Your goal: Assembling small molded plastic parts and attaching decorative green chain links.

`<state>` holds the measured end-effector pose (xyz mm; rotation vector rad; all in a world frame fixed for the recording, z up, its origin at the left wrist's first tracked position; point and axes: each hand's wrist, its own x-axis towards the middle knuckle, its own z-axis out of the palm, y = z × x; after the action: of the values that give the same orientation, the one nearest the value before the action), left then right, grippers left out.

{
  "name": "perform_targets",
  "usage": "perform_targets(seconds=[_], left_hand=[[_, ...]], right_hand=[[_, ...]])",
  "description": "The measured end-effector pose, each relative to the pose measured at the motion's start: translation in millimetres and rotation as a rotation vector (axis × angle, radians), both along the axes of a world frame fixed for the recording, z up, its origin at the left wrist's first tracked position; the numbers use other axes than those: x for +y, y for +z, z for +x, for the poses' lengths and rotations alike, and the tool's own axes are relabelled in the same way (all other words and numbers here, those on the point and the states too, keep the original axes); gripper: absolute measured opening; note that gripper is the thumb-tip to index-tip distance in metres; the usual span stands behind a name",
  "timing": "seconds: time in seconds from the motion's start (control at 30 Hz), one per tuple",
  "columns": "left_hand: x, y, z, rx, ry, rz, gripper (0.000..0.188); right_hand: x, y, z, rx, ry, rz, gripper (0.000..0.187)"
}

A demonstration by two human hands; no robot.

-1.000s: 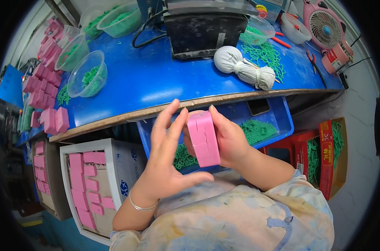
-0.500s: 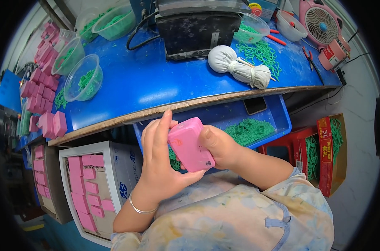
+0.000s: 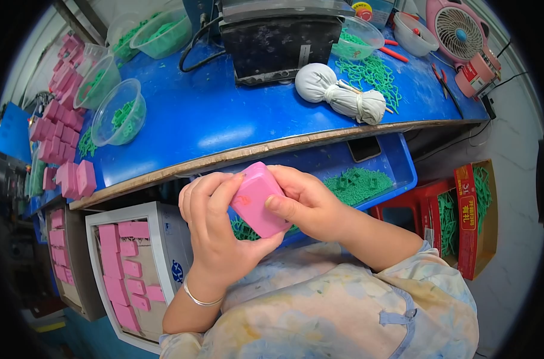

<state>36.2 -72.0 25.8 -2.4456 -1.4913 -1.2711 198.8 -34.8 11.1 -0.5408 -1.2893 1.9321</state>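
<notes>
A pink block, which looks like a rubber mould (image 3: 258,206), is held in front of my body, over the blue tray (image 3: 405,173). Its upper face carries a faint orange-red mark. My left hand (image 3: 212,218) grips it from the left, fingers along its far side and thumb at its near end. From the right, my right hand (image 3: 305,203) clasps it, with the thumb pressed on the upper face and the other fingers partly hidden. Beneath and beside the hands, small green wax-like pieces (image 3: 358,186) fill part of the tray.
Above the tray runs the blue bench's worn edge (image 3: 224,166). On the bench are a black machine (image 3: 284,48), a tied white cloth bundle (image 3: 344,96) and tubs of green pieces (image 3: 121,113). Pink blocks lie stacked at left (image 3: 62,128) and in a box (image 3: 128,269). A red carton (image 3: 466,221) stands right.
Both hands have turned and tilted the pink mould, and its dark-marked near corner no longer shows. My left fingers have folded in around it; my right thumb has slid down its face.
</notes>
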Motion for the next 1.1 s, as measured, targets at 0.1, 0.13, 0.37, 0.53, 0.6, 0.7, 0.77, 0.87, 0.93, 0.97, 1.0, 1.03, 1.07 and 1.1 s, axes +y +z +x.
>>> perform_targets(seconds=[0.1,0.13,0.37,0.53,0.6,0.7,0.77,0.87,0.93,0.97,1.0,1.03,1.07,1.1], left_hand=[[0.9,-5.7,-1.0,-0.036,0.045,0.009,0.087],[1.5,-6.6,-1.9,-0.071,0.069,-0.004,0.090],[4.6,1.8,-13.7,-0.810,-0.173,-0.731,0.044],[6.1,-3.5,-9.1,-0.872,-0.196,-0.721,0.026],[6.7,-4.6,-7.4,-0.942,-0.180,-0.798,0.025],[6.1,-6.1,-7.5,-0.962,-0.188,-0.844,0.030],[7.9,-12.5,-9.4,-0.816,-0.176,-0.740,0.037],[12.6,-8.9,-9.2,-0.512,-0.222,-0.479,0.055],[6.8,-0.8,-3.8,-0.300,-0.238,-0.323,0.079],[4.9,-1.4,0.4,-0.299,-0.241,-0.316,0.079],[3.7,-0.9,4.0,-0.169,-0.166,-0.241,0.082],[2.9,-0.9,5.9,-0.040,-0.089,-0.165,0.085],[4.8,-9.3,4.4,0.033,-0.067,-0.042,0.084],[5.6,-13.0,2.5,0.035,-0.068,-0.030,0.084]], right_hand=[[-0.6,3.5,-0.4,-0.062,-0.028,0.056,0.039],[0.3,3.7,0.2,-0.061,-0.028,0.054,0.039],[1.8,11.3,13.6,-0.392,0.062,0.267,0.038],[-1.4,-1.7,11.4,-0.401,-0.073,0.495,0.034],[-1.7,-3.7,11.5,-0.415,-0.075,0.515,0.034],[-3.3,-7.1,9.9,-0.352,-0.061,0.443,0.034],[-5.4,-8.0,7.4,-0.275,-0.046,0.354,0.034],[-3.4,-7.5,3.4,-0.196,-0.078,0.140,0.034],[-1.0,-8.1,2.5,-0.057,-0.122,-0.076,0.037],[-0.1,-9.2,2.6,-0.057,-0.124,-0.068,0.037],[0.6,-9.4,2.7,-0.038,-0.153,-0.034,0.038],[1.0,-9.2,3.1,-0.018,-0.182,0.001,0.039],[1.0,-8.1,4.5,-0.053,-0.139,0.058,0.041],[1.1,-8.3,3.9,-0.081,-0.125,0.186,0.045]])
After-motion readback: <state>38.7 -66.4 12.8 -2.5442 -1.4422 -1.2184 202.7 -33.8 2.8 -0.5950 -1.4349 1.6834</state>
